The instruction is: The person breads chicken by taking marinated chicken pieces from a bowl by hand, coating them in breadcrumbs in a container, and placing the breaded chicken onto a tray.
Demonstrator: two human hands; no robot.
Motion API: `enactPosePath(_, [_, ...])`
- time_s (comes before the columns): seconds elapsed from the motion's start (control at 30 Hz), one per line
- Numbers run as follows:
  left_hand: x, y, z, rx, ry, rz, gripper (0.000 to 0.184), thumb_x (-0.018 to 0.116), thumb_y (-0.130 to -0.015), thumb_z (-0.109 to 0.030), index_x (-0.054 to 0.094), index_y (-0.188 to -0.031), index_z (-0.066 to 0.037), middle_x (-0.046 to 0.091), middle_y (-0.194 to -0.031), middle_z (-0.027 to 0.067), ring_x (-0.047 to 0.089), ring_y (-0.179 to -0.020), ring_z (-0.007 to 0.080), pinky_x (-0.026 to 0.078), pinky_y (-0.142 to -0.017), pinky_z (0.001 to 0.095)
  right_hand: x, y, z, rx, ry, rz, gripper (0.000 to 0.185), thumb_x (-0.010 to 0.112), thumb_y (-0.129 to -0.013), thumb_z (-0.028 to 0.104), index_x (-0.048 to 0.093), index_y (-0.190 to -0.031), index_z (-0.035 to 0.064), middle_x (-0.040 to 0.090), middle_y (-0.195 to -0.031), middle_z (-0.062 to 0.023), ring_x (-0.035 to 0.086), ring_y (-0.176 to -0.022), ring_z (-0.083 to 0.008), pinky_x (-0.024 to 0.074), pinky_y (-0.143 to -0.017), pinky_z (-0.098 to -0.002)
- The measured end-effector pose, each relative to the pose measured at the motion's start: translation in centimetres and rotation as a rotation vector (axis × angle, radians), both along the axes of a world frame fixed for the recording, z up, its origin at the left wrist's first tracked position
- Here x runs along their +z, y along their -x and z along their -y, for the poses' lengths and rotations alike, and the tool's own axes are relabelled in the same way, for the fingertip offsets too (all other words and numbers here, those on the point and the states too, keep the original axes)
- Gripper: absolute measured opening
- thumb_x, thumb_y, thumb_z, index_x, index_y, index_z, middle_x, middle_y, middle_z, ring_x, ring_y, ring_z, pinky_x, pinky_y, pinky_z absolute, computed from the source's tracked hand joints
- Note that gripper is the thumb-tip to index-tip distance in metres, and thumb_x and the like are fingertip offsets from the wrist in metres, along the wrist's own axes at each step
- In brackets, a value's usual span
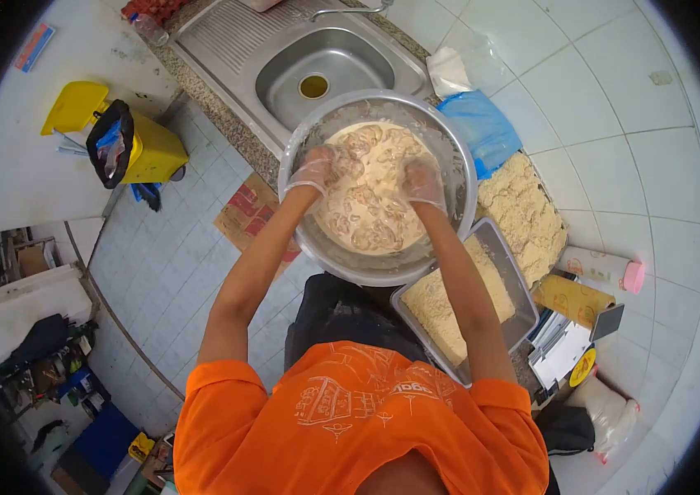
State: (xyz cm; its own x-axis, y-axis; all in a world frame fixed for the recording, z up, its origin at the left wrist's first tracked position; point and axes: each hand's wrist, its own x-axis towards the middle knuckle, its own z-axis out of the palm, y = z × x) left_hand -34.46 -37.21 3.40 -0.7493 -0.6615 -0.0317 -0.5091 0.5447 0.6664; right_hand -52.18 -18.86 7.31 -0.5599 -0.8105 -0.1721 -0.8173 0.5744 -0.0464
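Observation:
A large metal bowl holds pale, creamy batter with several pieces of what looks like raw chicken coated in it. My left hand, in a clear plastic glove, reaches into the left side of the bowl, at the edge of the batter. On the right side of the bowl, my right hand, gloved the same way, dips into the mix. Batter and blur hide the fingers of both hands, so their grip does not show.
Behind the bowl is a steel sink. A grey plastic tub of crumbly flour stands at right, beside a larger heap of flour and a blue plastic bag. A yellow bin stands on the floor at left.

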Motion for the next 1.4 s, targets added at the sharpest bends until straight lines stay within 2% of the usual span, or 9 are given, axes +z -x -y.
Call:
enactPosePath(0.2, [10.5, 0.1, -1.0, -0.182, -0.052, 0.171, 0.026, 0.064, -0.075, -0.021, 0.063, -0.089, 0.001, 0.062, -0.087, 0.024, 0.061, -0.081, 0.0367, 0.048, -0.072, 0.042, 0.2, 3.3, -1.4, -0.28, 0.295, 0.045, 0.021, 0.056, -0.076, 0.022, 0.066, -0.085, 0.0058, 0.064, -0.08, -0.0181, 0.063, -0.07, -0.0365, 0.0507, -0.066, -0.0429])
enactPosePath(0.4, [10.3, 0.4, -1.4, -0.182, -0.022, 0.059, 0.031, 0.065, -0.07, -0.029, 0.065, -0.084, 0.0, 0.063, -0.085, 0.0234, 0.06, -0.079, 0.0375, 0.048, -0.072, 0.0423, 3.0, -2.2, -1.0, 0.015, 0.268, -0.379, 0.033, 0.048, -0.085, 0.025, 0.057, -0.11, 0.0059, 0.059, -0.108, -0.0143, 0.056, -0.101, -0.0285, 0.0422, -0.09, -0.0415])
enactPosePath(0.57, [13.6, 0.4, -2.3, -0.112, -0.024, 0.042, 0.037, 0.066, -0.067, -0.032, 0.064, -0.08, 0.002, 0.062, -0.078, 0.025, 0.061, -0.076, 0.0368, 0.048, -0.07, 0.0423, -12.9, 5.1, -1.7, -0.108, 0.659, -0.128, 0.024, 0.055, -0.079, 0.023, 0.059, -0.097, 0.0081, 0.059, -0.092, -0.0128, 0.056, -0.093, -0.0271, 0.0431, -0.083, -0.0358])
enactPosePath(0.6, [14.1, 0.4, -2.3, -0.087, -0.027, 0.093, 0.037, 0.066, -0.066, -0.032, 0.064, -0.08, 0.002, 0.062, -0.078, 0.025, 0.061, -0.075, 0.0367, 0.048, -0.069, 0.0422, -11.0, 5.4, -1.7, -0.2, 0.938, 0.133, 0.019, 0.057, -0.077, 0.023, 0.061, -0.09, 0.0091, 0.06, -0.084, -0.012, 0.057, -0.089, -0.027, 0.0444, -0.078, -0.0348])
enactPosePath(0.8, [20.3, 1.2, -4.8, -0.12, -0.05, 0.182, 0.033, 0.064, -0.067, -0.03, 0.064, -0.079, 0.001, 0.062, -0.082, 0.0238, 0.061, -0.075, 0.0359, 0.048, -0.068, 0.0414, 2.4, 3.9, -5.9, -0.455, 0.391, 0.326, 0.025, 0.065, -0.072, 0.018, 0.061, -0.092, 0.0034, 0.06, -0.094, -0.0193, 0.057, -0.093, -0.0334, 0.0464, -0.081, -0.0392])
enactPosePath(1.0, [25.4, 2.8, -12.5, -0.381, -0.106, 0.106, 0.028, 0.062, -0.066, -0.024, 0.066, -0.083, -0.001, 0.062, -0.071, 0.0166, 0.057, -0.064, 0.0293, 0.047, -0.065, 0.0349, 19.0, -0.5, -16.3, -0.082, 0.556, 0.428, 0.028, 0.057, -0.075, 0.009, 0.061, -0.103, 0.0037, 0.061, -0.103, -0.0179, 0.056, -0.096, -0.0338, 0.0458, -0.086, -0.0385])
enactPosePath(1.1, [27.8, 3.8, -18.9, -0.622, -0.163, 0.051, 0.03, 0.061, -0.067, -0.023, 0.066, -0.086, -0.002, 0.064, -0.08, 0.0187, 0.059, -0.07, 0.0319, 0.048, -0.068, 0.0366, 17.1, -1.2, -26.2, 0.06, 0.562, 0.406, 0.034, 0.05, -0.074, -0.001, 0.059, -0.107, 0.004, 0.06, -0.108, -0.0158, 0.055, -0.101, -0.0297, 0.0437, -0.089, -0.0359])
enactPosePath(1.2, [22.1, 7.3, -24.6, -0.896, -0.066, 0.236, 0.041, 0.06, -0.069, -0.022, 0.06, -0.102, 0.002, 0.062, -0.094, 0.025, 0.059, -0.089, 0.0358, 0.047, -0.08, 0.0404, 20.9, -2.6, -28.7, -0.07, 0.151, 0.542, 0.033, 0.051, -0.077, 0.007, 0.058, -0.108, 0.0018, 0.06, -0.109, -0.0164, 0.055, -0.104, -0.0293, 0.0435, -0.09, -0.0372])
enactPosePath(1.4, [9.0, 13.4, -32.2, -1.129, 0.049, 0.577, 0.056, 0.054, -0.08, -0.03, 0.046, -0.122, 0.006, 0.043, -0.129, 0.0289, 0.037, -0.125, 0.0364, 0.037, -0.1, 0.0388, 2.0, -3.2, -40.7, -0.608, 0.077, 0.165, 0.035, 0.049, -0.081, 0.016, 0.057, -0.11, -0.001, 0.057, -0.111, -0.0202, 0.053, -0.106, -0.0341, 0.0411, -0.092, -0.04])
